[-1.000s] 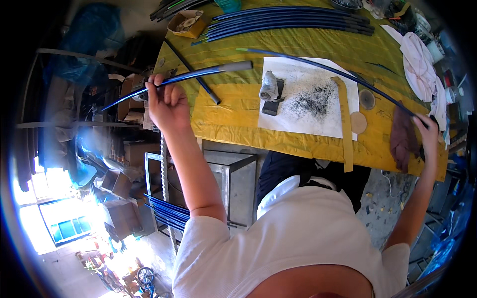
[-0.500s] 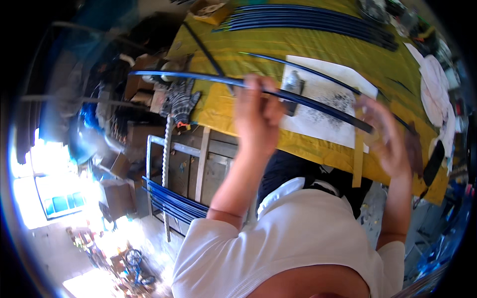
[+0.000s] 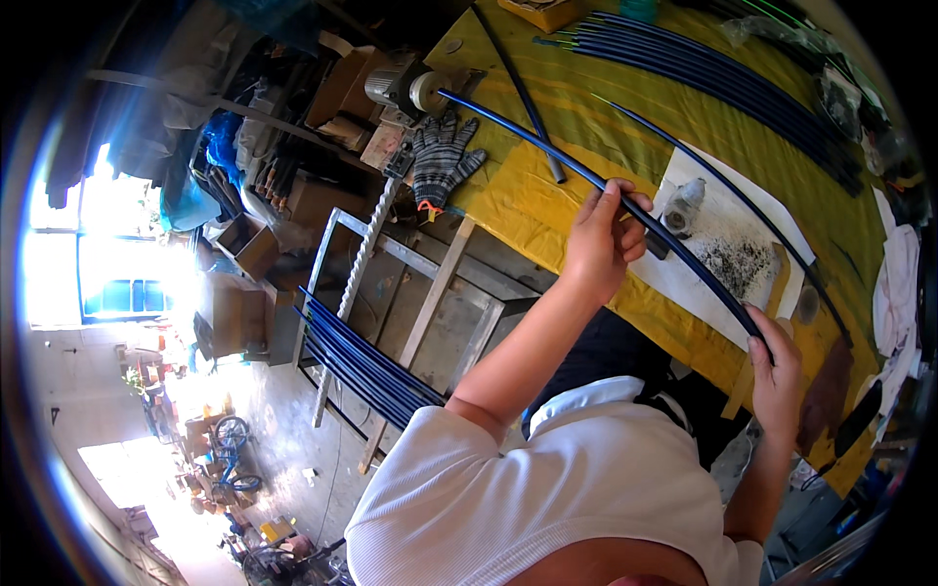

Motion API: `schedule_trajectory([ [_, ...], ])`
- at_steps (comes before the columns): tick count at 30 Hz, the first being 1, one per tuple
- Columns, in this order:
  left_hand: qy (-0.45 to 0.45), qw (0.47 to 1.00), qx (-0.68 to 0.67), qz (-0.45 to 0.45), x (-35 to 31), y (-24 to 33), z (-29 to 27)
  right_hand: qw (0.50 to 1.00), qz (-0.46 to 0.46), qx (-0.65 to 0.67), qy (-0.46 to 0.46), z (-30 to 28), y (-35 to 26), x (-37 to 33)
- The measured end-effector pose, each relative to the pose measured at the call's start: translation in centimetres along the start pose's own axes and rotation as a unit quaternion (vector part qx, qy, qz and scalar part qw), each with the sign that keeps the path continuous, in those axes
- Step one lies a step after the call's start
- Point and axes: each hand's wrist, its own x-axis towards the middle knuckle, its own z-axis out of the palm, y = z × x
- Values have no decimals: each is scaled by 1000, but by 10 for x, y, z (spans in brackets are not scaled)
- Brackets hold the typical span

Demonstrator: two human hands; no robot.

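Observation:
A long, thin dark blue rod (image 3: 552, 151) runs slantwise in front of me, held in both hands. My left hand (image 3: 608, 239) is closed round its middle, fingers wrapped over it. Near the rod's lower right end, my right hand (image 3: 777, 366) grips it with thumb and fingers. The rod's far left tip is close to the round pale wheel (image 3: 427, 92) of a small motor; I cannot tell whether they touch. Under the rod lies a white sheet (image 3: 787, 215) strewn with black specks, with a clear plastic-looking bottle (image 3: 683, 203) on it. A second dark rod (image 3: 728, 186) lies across the sheet.
A yellow cloth (image 3: 528, 210) covers the table. A bundle of blue rods (image 3: 723, 93) lies at the back, and a dark bar (image 3: 516, 83) nearer the motor. A striped grey glove (image 3: 445, 161) rests at the left edge. More rods (image 3: 362, 366) sit on a metal frame (image 3: 391, 244).
The rod has swung, its right end now lower and nearer me. My right hand, open beside the end before, has closed on it. My view has turned left.

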Motion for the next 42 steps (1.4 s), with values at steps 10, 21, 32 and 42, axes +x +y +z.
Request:
schedule_trajectory([
  [10,44,998,-26,21,28,24,-20,1000,1,0,-23,28,-11,35],
  [21,29,997,-50,60,44,34,-25,998,53,32,3,27,-12,56],
  [32,59,992,-19,107,72,53,-35,995,-21,-5,96,24,-17,77],
  [42,17,999,-38,32,95,53,-56,970,75,-10,231,-9,46,6],
])
